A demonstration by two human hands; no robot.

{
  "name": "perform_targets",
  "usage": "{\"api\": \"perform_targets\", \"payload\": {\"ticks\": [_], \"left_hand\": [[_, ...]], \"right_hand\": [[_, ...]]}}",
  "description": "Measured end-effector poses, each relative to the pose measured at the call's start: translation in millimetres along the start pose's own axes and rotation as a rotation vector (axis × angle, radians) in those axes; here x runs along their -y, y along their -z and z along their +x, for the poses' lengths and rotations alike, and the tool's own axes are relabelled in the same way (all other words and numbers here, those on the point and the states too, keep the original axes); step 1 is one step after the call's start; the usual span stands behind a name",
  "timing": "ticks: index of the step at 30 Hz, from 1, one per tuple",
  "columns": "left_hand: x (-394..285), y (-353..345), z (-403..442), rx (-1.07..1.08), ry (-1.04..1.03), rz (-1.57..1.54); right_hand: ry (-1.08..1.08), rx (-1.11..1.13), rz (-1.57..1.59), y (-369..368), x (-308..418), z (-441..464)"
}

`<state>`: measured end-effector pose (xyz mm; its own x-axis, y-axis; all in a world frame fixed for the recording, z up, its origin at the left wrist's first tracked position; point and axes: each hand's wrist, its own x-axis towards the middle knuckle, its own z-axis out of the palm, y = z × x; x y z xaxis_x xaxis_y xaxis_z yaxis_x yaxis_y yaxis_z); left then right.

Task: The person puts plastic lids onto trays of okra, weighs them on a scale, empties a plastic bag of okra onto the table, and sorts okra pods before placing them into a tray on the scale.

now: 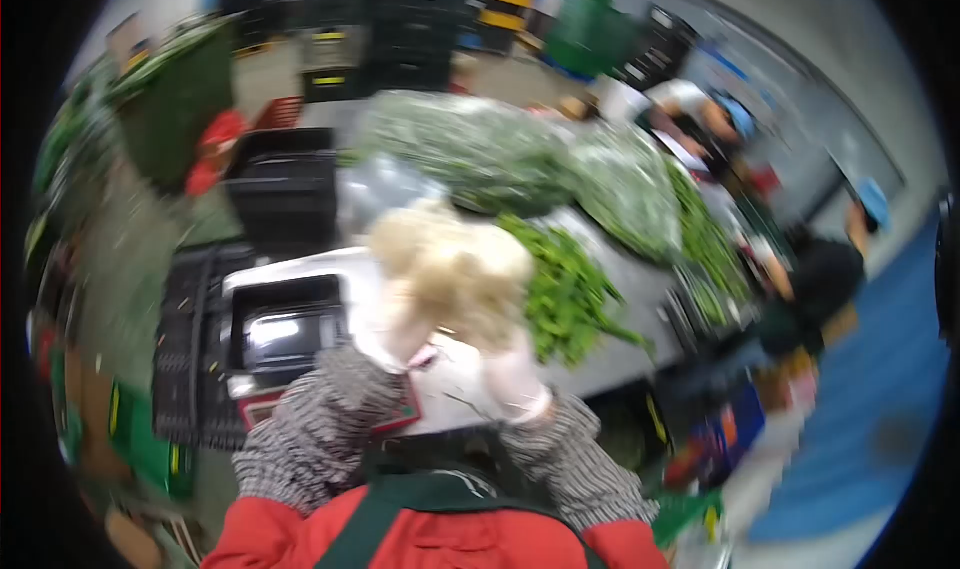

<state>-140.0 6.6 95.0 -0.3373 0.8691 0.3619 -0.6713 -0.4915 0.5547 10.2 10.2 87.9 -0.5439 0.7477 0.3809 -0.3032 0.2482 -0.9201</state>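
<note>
My left hand (pixel 405 259) and my right hand (pixel 495 279), both in pale gloves, are held close together above the table (pixel 625 359). Motion smears their fingers, so I cannot make out their grip or anything between them. Just right of my right hand lies a loose pile of leafy green stems (pixel 565 294). On the left, nearest my left hand, a black plastic tray (pixel 288 329) sits on a white surface with a red-edged base, perhaps a scale. A clear plastic bag (pixel 390 189) lies behind my hands.
Large clear bags of greens (pixel 460 149) lie across the back of the table. A stack of black trays (pixel 282 174) stands back left, near a green bin (pixel 175 114). Black crates (pixel 190 339) are left of the table. Co-workers (pixel 690 114) stand along the right.
</note>
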Motion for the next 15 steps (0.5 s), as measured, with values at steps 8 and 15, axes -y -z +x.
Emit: {"api": "perform_targets", "payload": {"ticks": [8, 15], "left_hand": [[24, -43, -14, 0.274, -0.225, 0.564], [-9, -71, -22, 0.660, -0.418, 1.291]], "right_hand": [[-0.134, -0.085, 0.222, 12, 39, -9], [0.003, -0.191, 0.200, 65, 29, 3]]}}
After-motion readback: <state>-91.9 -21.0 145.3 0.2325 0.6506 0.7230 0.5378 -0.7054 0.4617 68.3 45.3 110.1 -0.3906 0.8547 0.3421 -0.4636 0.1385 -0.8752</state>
